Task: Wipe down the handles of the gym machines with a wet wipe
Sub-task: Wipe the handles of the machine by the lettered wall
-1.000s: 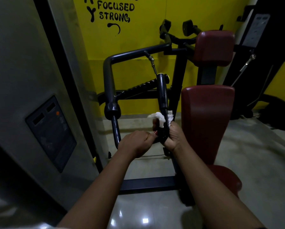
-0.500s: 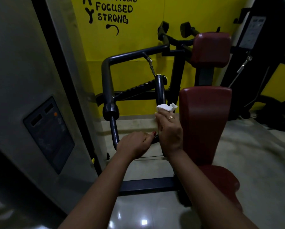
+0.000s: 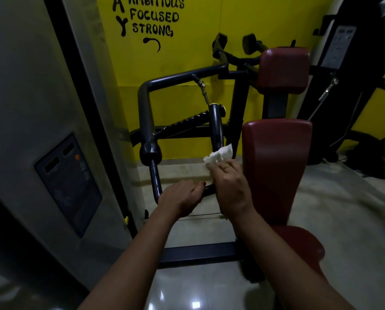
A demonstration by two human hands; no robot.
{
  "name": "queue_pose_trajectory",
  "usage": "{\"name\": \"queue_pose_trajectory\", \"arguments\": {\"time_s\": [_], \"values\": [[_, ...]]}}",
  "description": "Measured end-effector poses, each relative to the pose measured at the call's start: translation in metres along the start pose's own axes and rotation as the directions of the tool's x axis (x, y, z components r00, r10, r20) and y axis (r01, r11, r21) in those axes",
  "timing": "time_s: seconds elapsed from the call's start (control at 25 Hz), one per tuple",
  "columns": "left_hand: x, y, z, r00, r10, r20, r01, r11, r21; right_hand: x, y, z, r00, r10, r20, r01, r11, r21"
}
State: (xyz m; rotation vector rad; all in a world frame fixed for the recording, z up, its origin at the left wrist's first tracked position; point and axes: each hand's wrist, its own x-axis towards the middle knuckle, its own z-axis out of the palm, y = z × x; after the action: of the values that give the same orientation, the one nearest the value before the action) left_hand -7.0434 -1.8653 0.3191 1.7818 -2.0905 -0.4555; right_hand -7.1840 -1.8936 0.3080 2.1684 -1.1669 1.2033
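Wipe (image 3: 218,155) seemingly touches handle (image 3: 216,126); left hand (image 3: 180,198) grips bar (image 3: 209,189).

Pale glossy floor (image 3: 348,231) spreading under the grip of left hand (image 3: 180,198) and right hand (image 3: 229,189), reflecting bright spots, black base bar (image 3: 198,253) lying flat on it straight below the grip, grey housing (image 3: 30,108) standing left of the grip, dark heap (image 3: 374,157) sitting far right.
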Motion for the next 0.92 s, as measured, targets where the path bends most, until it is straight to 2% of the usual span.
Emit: {"name": "queue_pose_trajectory", "arguments": {"time_s": [0.16,0.24,0.28,0.32,0.36,0.4,0.44,0.48,0.52,0.56,0.6,0.68,0.72,0.76,0.8,0.84,0.88,0.92], "values": [[-0.001,-0.001,0.002,1.000,0.003,-0.017,-0.003,1.000,0.010,0.009,-0.004,0.014,0.941,0.324,-0.095,-0.306,0.937,0.168],[-0.002,0.000,0.002,1.000,0.011,-0.022,-0.011,1.000,0.013,0.003,-0.011,0.010,0.850,0.516,-0.109,-0.469,0.834,0.291],[-0.002,0.000,0.002,1.000,0.017,-0.026,-0.017,1.000,0.016,-0.006,-0.014,0.009,0.756,0.652,-0.058,-0.581,0.710,0.399],[-0.002,0.001,0.001,0.999,0.022,-0.025,-0.021,1.000,0.013,-0.014,-0.021,0.007,0.629,0.775,0.061,-0.681,0.511,0.525],[0.000,0.000,0.002,1.000,0.021,-0.018,-0.021,1.000,0.006,-0.020,-0.028,0.005,0.505,0.832,0.231,-0.718,0.256,0.647],[0.001,0.000,0.002,1.000,0.020,-0.013,-0.020,1.000,0.000,-0.020,-0.030,0.004,0.412,0.817,0.404,-0.680,-0.020,0.733],[0.002,-0.001,0.002,1.000,0.015,-0.008,-0.015,1.000,-0.005,-0.014,-0.026,0.004,0.354,0.732,0.583,-0.598,-0.302,0.743],[0.003,-0.001,0.002,1.000,0.013,-0.008,-0.013,1.000,-0.011,-0.006,-0.016,0.007,0.334,0.599,0.728,-0.496,-0.545,0.676],[0.004,-0.001,0.002,1.000,0.008,-0.007,-0.008,1.000,-0.020,0.003,-0.007,0.008,0.352,0.450,0.821,-0.397,-0.723,0.566],[0.004,-0.001,0.001,1.000,0.004,-0.008,-0.004,1.000,-0.026,0.013,0.002,0.013,0.369,0.350,0.861,-0.336,-0.813,0.475],[0.003,-0.001,0.001,1.000,-0.003,-0.005,0.003,1.000,-0.027,0.020,0.008,0.018,0.374,0.322,0.870,-0.309,-0.841,0.444],[0.002,-0.001,0.001,1.000,-0.003,-0.006,0.003,1.000,-0.015,0.022,0.008,0.023,0.363,0.402,0.840,-0.302,-0.803,0.515],[0.001,-0.002,0.002,1.000,-0.005,-0.011,0.005,1.000,-0.008,0.016,0.004,0.021,0.340,0.493,0.801,-0.335,-0.732,0.593],[0.001,-0.002,0.003,1.000,-0.011,-0.015,0.011,1.000,-0.003,0.006,0.000,0.016,0.301,0.606,0.737,-0.404,-0.619,0.674],[0.001,-0.001,0.003,1.000,-0.019,-0.013,0.019,1.000,0.001,-0.002,-0.003,0.010,0.292,0.728,0.620,-0.493,-0.441,0.750],[0.002,-0.001,0.003,0.999,-0.032,-0.005,0.032,0.999,0.000,-0.005,-0.004,0.003,0.353,0.813,0.463,-0.579,-0.199,0.791],[0.004,0.000,0.002,0.999,-0.044,0.006,0.044,0.999,-0.004,-0.004,-0.005,-0.002,0.483,0.824,0.295,-0.648,0.109,0.753],[0.005,0.002,0.001,0.998,-0.061,0.026,0.061,0.998,-0.010,0.002,-0.005,-0.004,0.626,0.765,0.153,-0.649,0.402,0.646]]}}
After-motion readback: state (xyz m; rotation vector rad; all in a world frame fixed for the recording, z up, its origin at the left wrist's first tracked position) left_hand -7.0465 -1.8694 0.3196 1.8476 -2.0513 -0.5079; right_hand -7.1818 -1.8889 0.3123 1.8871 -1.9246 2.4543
